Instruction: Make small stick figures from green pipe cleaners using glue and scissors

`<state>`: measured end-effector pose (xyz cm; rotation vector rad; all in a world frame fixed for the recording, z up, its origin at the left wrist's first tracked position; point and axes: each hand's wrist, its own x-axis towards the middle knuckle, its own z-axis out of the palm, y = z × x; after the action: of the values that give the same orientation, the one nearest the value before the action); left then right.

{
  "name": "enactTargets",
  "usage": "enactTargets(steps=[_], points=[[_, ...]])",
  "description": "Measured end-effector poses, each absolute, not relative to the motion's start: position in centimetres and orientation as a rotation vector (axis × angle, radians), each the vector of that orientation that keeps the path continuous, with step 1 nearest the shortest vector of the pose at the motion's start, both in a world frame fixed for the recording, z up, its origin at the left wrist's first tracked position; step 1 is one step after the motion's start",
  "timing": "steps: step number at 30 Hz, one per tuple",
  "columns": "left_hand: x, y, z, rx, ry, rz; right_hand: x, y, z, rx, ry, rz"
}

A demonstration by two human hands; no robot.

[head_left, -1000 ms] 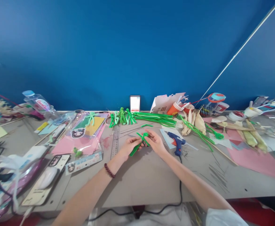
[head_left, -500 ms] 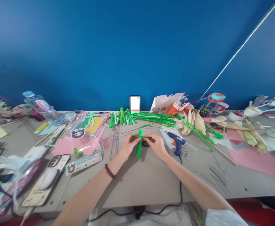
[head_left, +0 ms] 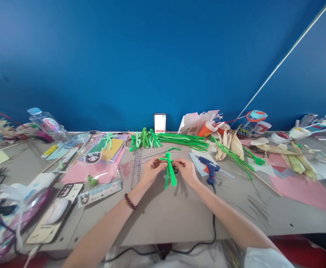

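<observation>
1. Head view: your left hand (head_left: 151,172) has its fingertips pinched together on one side arm of the green fuzzy pipe-cleaner figure (head_left: 168,170).
2. Your right hand (head_left: 187,171) pinches the opposite arm the same way. The figure sits between both hands over the grey surface (head_left: 174,216), its two legs pointing towards you.
3. A blue glue gun (head_left: 209,168) lies just beside your right hand, and a steel ruler (head_left: 136,167) lies near your left.
4. The clear plastic bottle (head_left: 47,123) at far left carries a pink label, its writing too blurred to read.

open table (head_left: 174,219) nearside, ruler (head_left: 136,167) by left hand (head_left: 150,172), glue gun (head_left: 209,168) by right hand (head_left: 189,172)
</observation>
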<state>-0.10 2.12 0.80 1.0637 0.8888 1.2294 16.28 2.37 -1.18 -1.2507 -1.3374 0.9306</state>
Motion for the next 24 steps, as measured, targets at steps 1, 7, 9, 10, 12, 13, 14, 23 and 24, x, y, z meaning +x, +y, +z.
enactTargets(steps=[1,7,9,10,12,13,14,23,24], points=[[0.0,2.1,0.5,1.048,0.867,1.214,16.2,2.5,-1.3,-1.233,-1.301,1.007],[0.3,2.0,-0.3,0.965,0.833,1.018,16.2,2.4,-1.3,-1.163,-1.399,0.92],[0.2,1.9,-0.1,0.92,0.834,1.016,16.3,2.3,-1.2,-1.145,-1.476,0.79],[0.2,1.9,-0.1,0.895,0.844,1.026,16.4,2.3,-1.1,-1.143,-1.503,0.749],[0.2,1.9,0.0,0.851,0.883,1.06,16.4,2.1,-1.0,-1.147,-1.539,0.713],[0.1,2.0,0.0,0.838,0.905,1.077,16.3,2.1,-1.0,-1.147,-1.555,0.709],[0.1,2.0,0.0,0.835,0.92,1.089,16.2,2.0,-0.9,-1.144,-1.573,0.71],[0.2,2.0,0.1,1.093,0.958,1.308,15.4,1.2,-0.5,-1.016,-1.422,0.997],[0.2,2.0,0.0,1.146,0.971,1.331,15.3,1.2,-0.5,-0.973,-1.39,1.085]])
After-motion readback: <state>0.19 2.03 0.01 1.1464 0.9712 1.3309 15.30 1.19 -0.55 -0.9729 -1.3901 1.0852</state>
